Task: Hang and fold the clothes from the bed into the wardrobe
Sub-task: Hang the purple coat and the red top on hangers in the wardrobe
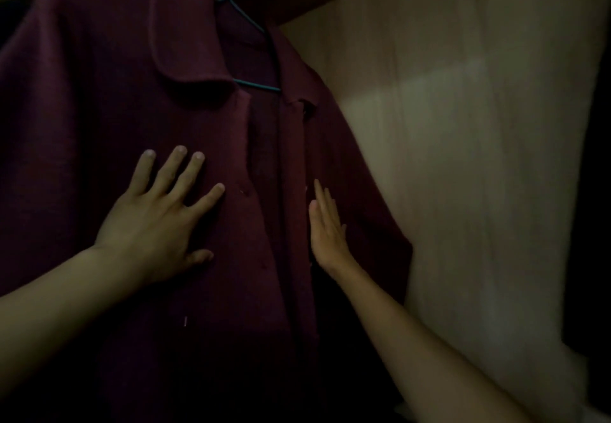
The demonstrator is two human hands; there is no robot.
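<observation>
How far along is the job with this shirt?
Done: the shirt hangs on a hanger inside the wardrobe. In hand: the left hand lies flat on its front and the right hand flat by its open edge, seemingly smoothing it. Left: the bed is out of view, so unknown.

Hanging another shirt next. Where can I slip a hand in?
Bare room shows between the maroon shirt and the pale wardrobe wall. The shirt front is taken: left hand and right hand rest there. The other side is too dark.
</observation>
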